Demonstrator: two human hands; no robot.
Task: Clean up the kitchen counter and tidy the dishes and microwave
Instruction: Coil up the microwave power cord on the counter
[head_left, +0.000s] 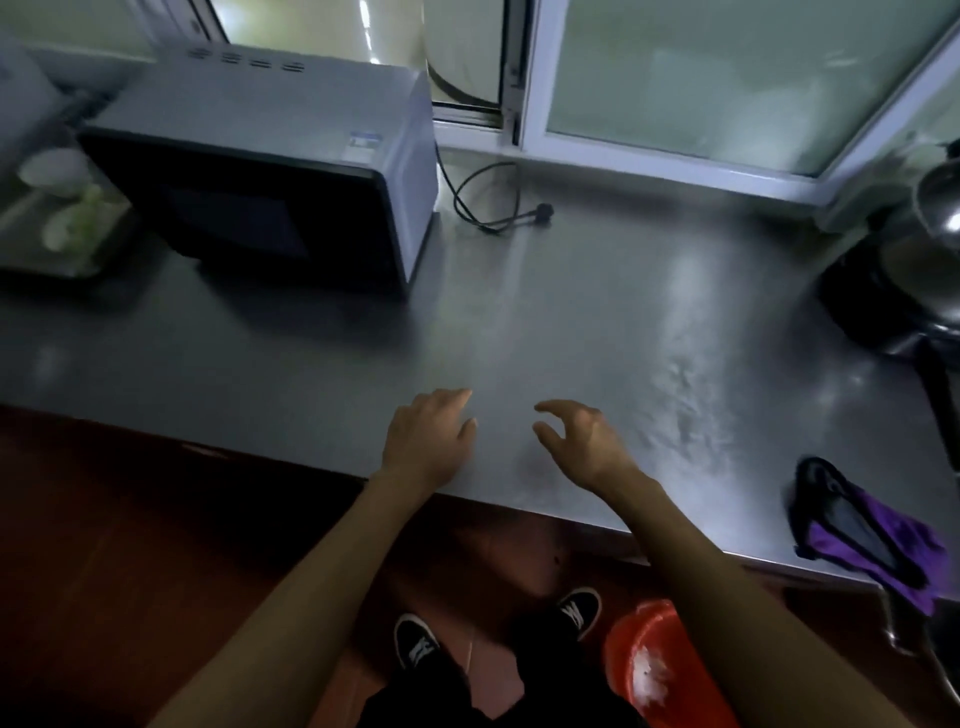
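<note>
Both hands hover over the front edge of the steel counter (571, 312) and hold nothing. My left hand (428, 439) has loosely curled fingers, palm down. My right hand (576, 441) is spread, with thumb and fingers apart. A grey microwave (270, 166) with a dark, shut door stands at the back left; its unplugged cord (493, 202) lies beside it. Left of the microwave a tray (47, 260) carries a white bowl (52, 169) and pale green dishes (70, 223). A purple cloth (867, 535) lies at the front right corner.
A black cooker with a shiny metal pot (904, 270) stands at the right edge. Sliding windows (675, 78) run along the back. On the floor below sit a red bin (654, 670) and my shoes (415, 642).
</note>
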